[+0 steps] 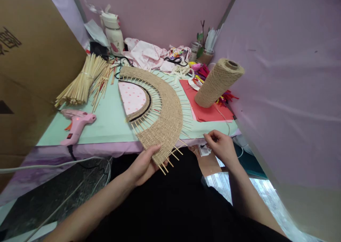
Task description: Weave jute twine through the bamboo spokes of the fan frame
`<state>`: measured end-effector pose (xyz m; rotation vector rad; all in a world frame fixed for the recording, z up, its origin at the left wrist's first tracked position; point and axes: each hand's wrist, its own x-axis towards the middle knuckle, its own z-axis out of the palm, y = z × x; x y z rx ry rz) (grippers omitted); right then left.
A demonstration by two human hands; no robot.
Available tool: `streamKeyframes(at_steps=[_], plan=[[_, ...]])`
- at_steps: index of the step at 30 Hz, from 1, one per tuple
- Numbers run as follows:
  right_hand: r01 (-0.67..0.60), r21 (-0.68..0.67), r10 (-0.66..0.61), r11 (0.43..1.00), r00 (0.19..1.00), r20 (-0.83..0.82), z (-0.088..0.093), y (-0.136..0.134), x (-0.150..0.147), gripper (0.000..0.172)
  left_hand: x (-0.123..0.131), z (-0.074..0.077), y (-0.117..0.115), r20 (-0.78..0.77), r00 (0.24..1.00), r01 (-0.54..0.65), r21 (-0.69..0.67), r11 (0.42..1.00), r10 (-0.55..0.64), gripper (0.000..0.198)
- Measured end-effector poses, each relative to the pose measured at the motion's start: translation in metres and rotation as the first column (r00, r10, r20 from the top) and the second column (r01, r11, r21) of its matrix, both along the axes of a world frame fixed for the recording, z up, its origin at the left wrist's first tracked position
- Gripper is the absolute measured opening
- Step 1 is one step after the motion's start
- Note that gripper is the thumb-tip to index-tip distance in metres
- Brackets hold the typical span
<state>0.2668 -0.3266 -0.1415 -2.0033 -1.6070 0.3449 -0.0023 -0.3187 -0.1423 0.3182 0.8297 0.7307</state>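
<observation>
My left hand (146, 164) is closed on the near end of a woven twine fan (170, 110), thumb on top and fingers beneath. Thin wooden sticks radiate through the fan's band and poke out past its outer edge. At its inner side is a pink dotted half-round panel (133, 98) with a black border. My right hand (220, 144) is held off to the right of the fan, thumb and forefinger pinched together. Whatever sits in the pinch is too small to make out. Behind that hand a large cone of twine (218, 84) leans on red sheets (195, 110), a loose strand trailing down from it.
A pink glue gun (77, 125) lies at the table's left, its cord hanging over the edge. Bundled sticks (84, 78) rest beside a cardboard box (34, 57). Farther back are a white bottle (114, 32), pink cloth (146, 52) and potted sprigs (200, 52).
</observation>
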Motion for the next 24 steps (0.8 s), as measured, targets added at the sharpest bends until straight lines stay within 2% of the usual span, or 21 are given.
streamKeyframes(at_steps=[4, 8, 10, 12, 15, 18, 24], plan=[[-0.012, -0.119, 0.021, 0.993, 0.997, 0.077, 0.004, -0.010, 0.007, 0.026, 0.001, 0.000, 0.001, -0.017, 1.000, 0.019, -0.010, 1.000, -0.019, 0.020], [-0.189, -0.245, 0.219, 0.951, 0.971, 0.099, 0.008, -0.017, 0.006, 0.023, 0.002, -0.002, 0.001, -0.034, 0.999, 0.035, 0.012, 0.999, -0.034, 0.022], [-0.281, -0.179, 0.301, 0.943, 0.949, 0.092, 0.011, -0.020, -0.002, 0.025, 0.002, -0.001, 0.001, -0.048, 0.998, 0.040, 0.007, 0.999, -0.040, 0.023], [-0.328, -0.037, 0.330, 0.944, 0.940, 0.086, 0.014, -0.022, -0.014, 0.035, 0.002, 0.000, 0.001, -0.051, 0.998, 0.044, 0.010, 0.999, -0.043, 0.027], [-0.425, 0.121, 0.426, 0.897, 0.905, 0.019, 0.017, -0.023, -0.037, 0.040, 0.002, 0.003, 0.002, -0.038, 0.999, 0.038, 0.018, 0.999, -0.038, 0.030], [-0.540, 0.162, 0.553, 0.826, 0.832, -0.043, 0.015, -0.022, -0.053, 0.036, 0.002, 0.006, 0.002, -0.017, 1.000, 0.019, 0.030, 0.999, -0.018, 0.026], [-0.530, 0.221, 0.559, 0.818, 0.823, -0.095, 0.007, -0.021, -0.057, 0.032, 0.001, 0.008, 0.003, -0.017, 0.999, 0.030, 0.018, 0.999, -0.030, 0.023]])
